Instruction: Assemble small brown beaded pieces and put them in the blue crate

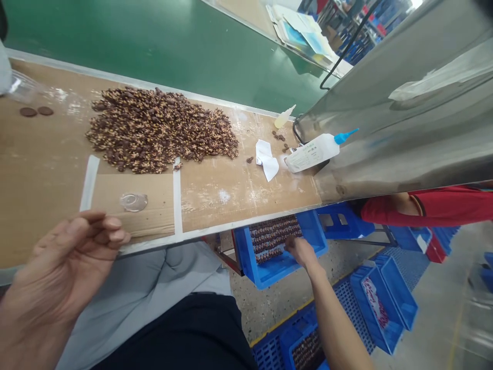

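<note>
My left hand [82, 249] is at the table's front edge, palm up, fingers loosely curled and nothing visible in them. Just beyond it, a small clear disc-like blob [134, 202] lies on a taped cardboard piece [154, 221]. My right hand [299, 250] reaches down into a blue crate [265, 280] beside the table. Its fingers are pinched together at the crate's rows of small brown pieces [273, 234]; whatever they hold is hidden. Behind the cardboard spreads a large pile of small brown and yellow pieces [162, 128].
A white glue bottle with a blue nozzle [314, 153], a small yellowish bottle [284, 118] and crumpled white paper [266, 160] lie at the right. A metal duct [404, 113] slopes beyond. Two brown discs [36, 111] lie left. Blue crates [379, 303] stand on the floor near another person's red sleeve [442, 205].
</note>
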A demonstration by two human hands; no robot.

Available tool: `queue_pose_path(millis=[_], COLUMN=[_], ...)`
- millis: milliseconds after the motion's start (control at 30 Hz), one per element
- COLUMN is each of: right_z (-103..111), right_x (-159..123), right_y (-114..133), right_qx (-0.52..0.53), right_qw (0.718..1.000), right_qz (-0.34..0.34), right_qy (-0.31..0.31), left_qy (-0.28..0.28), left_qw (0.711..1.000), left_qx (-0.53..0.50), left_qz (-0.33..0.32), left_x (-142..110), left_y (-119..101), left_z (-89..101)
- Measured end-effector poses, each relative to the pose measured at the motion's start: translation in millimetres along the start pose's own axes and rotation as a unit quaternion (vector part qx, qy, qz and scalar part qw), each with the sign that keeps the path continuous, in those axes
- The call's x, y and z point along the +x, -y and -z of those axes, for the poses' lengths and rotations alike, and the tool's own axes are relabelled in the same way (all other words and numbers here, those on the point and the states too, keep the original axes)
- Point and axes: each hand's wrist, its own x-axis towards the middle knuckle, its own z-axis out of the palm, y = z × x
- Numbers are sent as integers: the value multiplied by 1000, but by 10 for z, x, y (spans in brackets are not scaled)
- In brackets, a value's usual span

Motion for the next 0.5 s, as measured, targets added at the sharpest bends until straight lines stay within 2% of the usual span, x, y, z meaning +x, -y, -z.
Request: queue_pose_path(millis=[100, 167, 200, 267, 367, 433, 500], right_z=[371, 655, 793, 1035, 1253, 1291, 1269], right_x=[-262, -443, -517, -592, -464, -265, -68], right_y=[282, 636, 873, 1451, 2427, 2997, 3434], right_qx=[73, 136, 174, 276, 289, 259, 238], right_qw=[995, 982, 971, 926, 873, 862, 858], right_qz=[64, 126, 163, 252, 375, 397, 404], right_qy=[-26, -31, -35, -54, -116, -181, -209], left_qy=[8, 24, 29, 30, 13, -6, -39], left_qw=[1000, 999, 999, 999, 999, 1000, 999], left_qx=[-15, -24, -26, -26, -26, -19, -6], left_qz=[3, 6, 5, 7, 17, 18, 9], left_x=[-86, -102, -105, -114, -166, -226, -291], left_y=[-15, -17, -18, -28, -75, -141, -230], left_z=[-86, -102, -105, -108, -80, 8, 200])
